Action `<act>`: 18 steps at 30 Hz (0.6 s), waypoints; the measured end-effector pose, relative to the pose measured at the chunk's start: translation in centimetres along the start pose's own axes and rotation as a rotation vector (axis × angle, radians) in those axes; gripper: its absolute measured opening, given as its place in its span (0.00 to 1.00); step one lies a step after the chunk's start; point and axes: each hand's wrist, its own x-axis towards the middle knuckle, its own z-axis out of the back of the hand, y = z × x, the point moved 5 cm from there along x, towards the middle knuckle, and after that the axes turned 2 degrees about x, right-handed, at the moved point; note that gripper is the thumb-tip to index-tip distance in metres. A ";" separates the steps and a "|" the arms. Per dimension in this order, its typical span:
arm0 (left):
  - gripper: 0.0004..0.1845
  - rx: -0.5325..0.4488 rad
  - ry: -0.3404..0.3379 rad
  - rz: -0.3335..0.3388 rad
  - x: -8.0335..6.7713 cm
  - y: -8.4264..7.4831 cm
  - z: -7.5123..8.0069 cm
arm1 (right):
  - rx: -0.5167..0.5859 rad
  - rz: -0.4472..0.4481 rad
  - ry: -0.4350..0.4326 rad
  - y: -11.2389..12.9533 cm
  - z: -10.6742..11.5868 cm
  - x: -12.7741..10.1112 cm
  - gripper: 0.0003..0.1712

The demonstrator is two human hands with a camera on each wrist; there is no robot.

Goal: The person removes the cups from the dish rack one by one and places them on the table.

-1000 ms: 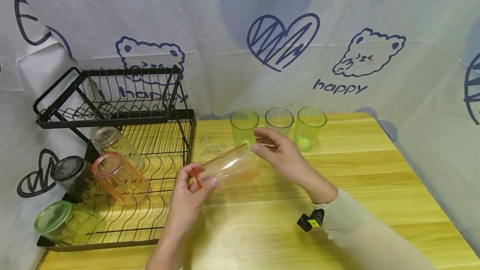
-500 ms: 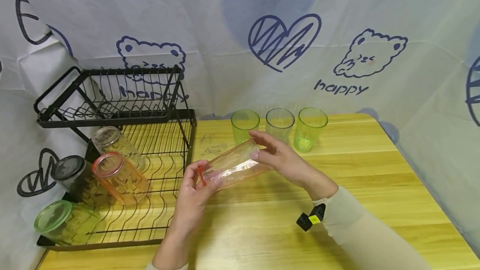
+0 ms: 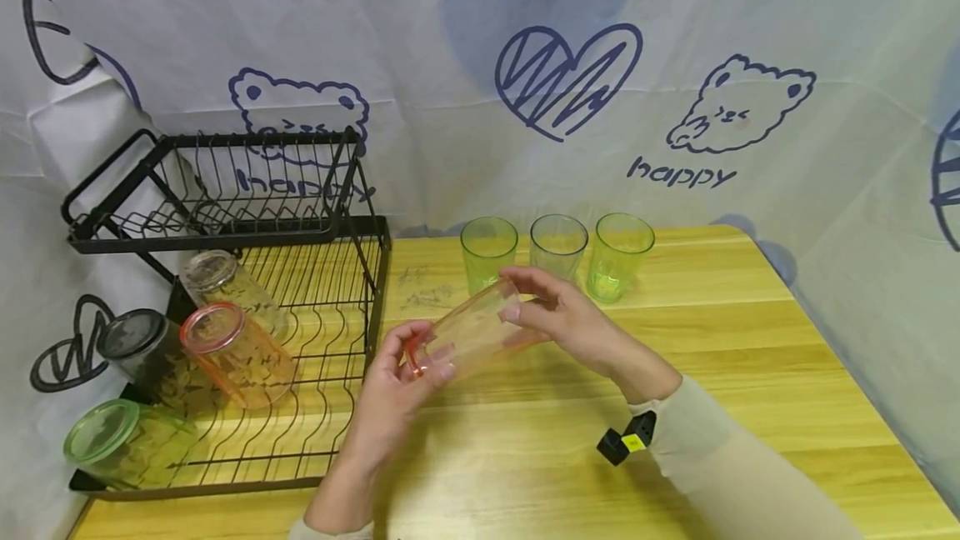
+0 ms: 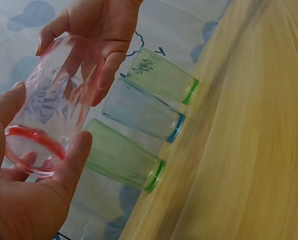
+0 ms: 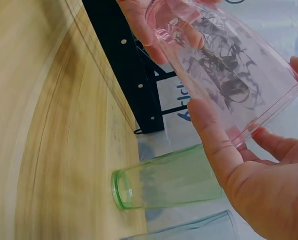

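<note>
Now held between both hands, near the middle of the head view: one pink cup (image 3: 467, 333), lying tilted above the table (image 3: 750, 340). Left hand (image 3: 393, 394) curled round the thick red base, thumb and fingers gripping. Right hand (image 3: 573, 323) gripping the open rim end, thumb on one side, fingers on the other.

Just behind, in a row at upper middle: three upright cups, counted as one green cup (image 3: 488, 252), one clear cup (image 3: 558, 247), one second green cup (image 3: 618, 255). Close together but not touching each other.

At the left of the frame: one black rack (image 3: 371, 290) with two tiers. On the lower tier four cups lying bottom-up: one clear (image 3: 228, 286), one pink (image 3: 236, 355), one dark (image 3: 142, 348), one green (image 3: 123, 444). Upper tier holding nothing visible.

On the right wrist, lower right of the frame: one small black device (image 3: 628, 440) with a yellow mark, next to a beige sleeve (image 3: 720, 473).

Behind everything: white cloth (image 3: 480, 65) with printed bears and heart.
</note>
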 end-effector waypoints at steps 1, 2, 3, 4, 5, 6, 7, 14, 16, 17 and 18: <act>0.35 0.017 0.014 0.014 0.0 0.1 -0.1 | -0.015 0.001 -0.002 0.1 0.0 -0.1 0.37; 0.36 0.036 0.027 0.027 0.1 0.1 -0.1 | -0.045 0.001 -0.007 0.2 0.1 -0.1 0.37; 0.37 0.053 0.043 0.036 0.1 0.2 -0.2 | -0.078 0.002 -0.012 0.2 0.2 -0.2 0.36; 0.37 0.073 0.056 0.041 0.1 0.2 -0.3 | -0.113 0.002 -0.018 0.3 0.3 -0.3 0.36; 0.38 0.096 0.066 0.044 0.1 0.3 -0.3 | -0.142 0.002 -0.020 0.4 0.4 -0.4 0.36; 0.38 0.118 0.077 0.044 0.1 0.3 -0.4 | -0.162 0.002 -0.022 0.5 0.4 -0.5 0.36; 0.39 0.140 0.087 0.043 0.1 0.3 -0.5 | -0.187 0.000 -0.023 0.6 0.5 -0.7 0.35; 0.40 0.185 0.119 0.024 0.0 0.5 -0.8 | -0.184 0.019 -0.010 1.5 0.5 -1.4 0.35; 0.40 0.139 0.133 0.026 0.1 0.7 -1.0 | -0.181 0.022 -0.017 1.6 0.5 -1.6 0.34; 0.40 0.120 0.138 0.028 0.2 0.7 -1.1 | -0.184 0.023 -0.021 1.7 0.6 -1.7 0.34; 0.40 0.101 0.144 0.030 0.3 0.8 -1.2 | -0.190 0.024 -0.028 1.8 0.6 -1.8 0.34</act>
